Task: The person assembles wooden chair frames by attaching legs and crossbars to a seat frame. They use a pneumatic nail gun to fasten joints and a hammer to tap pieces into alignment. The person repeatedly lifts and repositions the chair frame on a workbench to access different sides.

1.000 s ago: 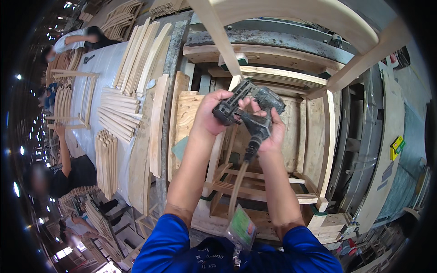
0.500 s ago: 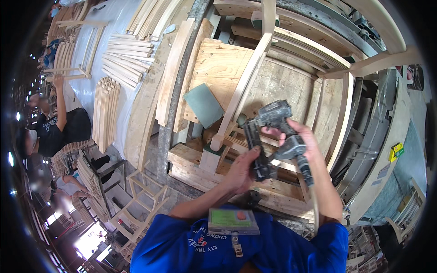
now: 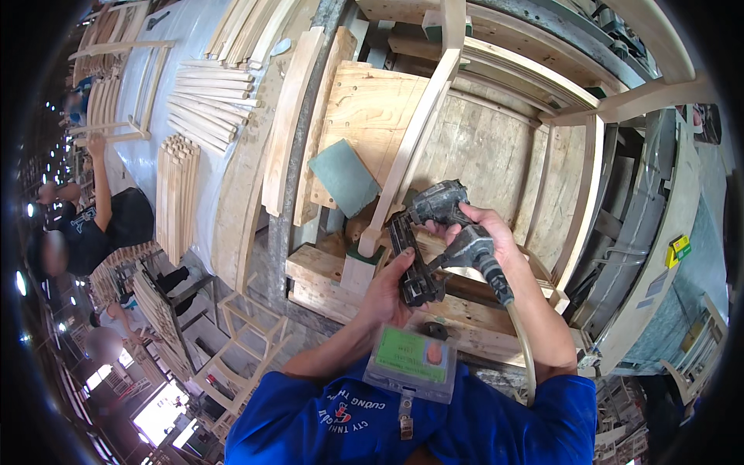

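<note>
A black pneumatic nail gun (image 3: 439,203) is held in front of my chest, over the near end of a pale wooden frame (image 3: 422,116). My right hand (image 3: 496,232) wraps round its handle, from which an air hose (image 3: 524,353) runs down past my right forearm. My left hand (image 3: 385,291) grips the lower end of the long magazine, thumb on top; some of its fingers are hidden beneath. The frame lies on a wooden jig (image 3: 325,267), its near left corner close to my left hand.
A grey-green square pad (image 3: 345,178) rests on a plywood board (image 3: 372,105) left of the frame. Wooden sticks (image 3: 177,198) lie in bundles on a table further left, where a co-worker (image 3: 116,217) stands. A yellow-and-green box (image 3: 676,251) sits on the right.
The nail gun has moved left in both my hands, with its magazine turned a little. My grip stays the same. More of the frame's near right corner now shows.
</note>
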The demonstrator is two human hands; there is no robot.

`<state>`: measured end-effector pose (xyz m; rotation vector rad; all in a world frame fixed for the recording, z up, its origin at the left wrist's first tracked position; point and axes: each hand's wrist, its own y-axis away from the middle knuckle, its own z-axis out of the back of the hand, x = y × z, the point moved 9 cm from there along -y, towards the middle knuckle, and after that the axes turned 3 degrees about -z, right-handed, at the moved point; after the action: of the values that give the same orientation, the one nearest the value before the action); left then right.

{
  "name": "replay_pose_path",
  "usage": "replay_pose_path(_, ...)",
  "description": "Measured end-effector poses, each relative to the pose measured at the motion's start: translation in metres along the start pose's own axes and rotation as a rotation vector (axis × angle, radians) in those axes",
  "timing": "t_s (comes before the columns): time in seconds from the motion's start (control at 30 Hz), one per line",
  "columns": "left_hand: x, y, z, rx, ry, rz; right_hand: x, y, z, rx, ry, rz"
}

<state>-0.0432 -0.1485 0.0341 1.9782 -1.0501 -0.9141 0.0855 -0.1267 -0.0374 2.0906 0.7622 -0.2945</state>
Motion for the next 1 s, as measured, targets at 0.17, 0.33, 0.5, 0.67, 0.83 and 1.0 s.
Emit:
replay_pose_path(0.17,0.000,0.016,0.000,-0.030,-0.010,0.050,-0.012,0.008,-0.009,0.020,0.010,-0.017)
replay_pose_path(0.33,0.007,0.016,-0.002,0.011,-0.066,0.080,-0.007,0.021,0.003,0.011,0.113,0.040)
replay_pose_path(0.5,-0.012,-0.034,-0.039,0.128,-0.485,-0.036,0.050,0.042,0.017,-0.352,0.765,0.257)
replay_pose_path(0.67,-0.076,-0.111,-0.107,0.218,-1.599,-0.503,0.125,0.002,0.009,-0.613,1.081,0.575)
replay_pose_path(0.83,-0.188,-0.147,-0.164,-0.335,-1.921,-1.564,0.207,-0.070,0.021,-0.553,0.883,0.500)
replay_pose_path(1.0,-0.189,-0.200,-0.157,-0.325,-2.097,-1.370,0.264,-0.128,0.034,-0.610,0.880,0.505)
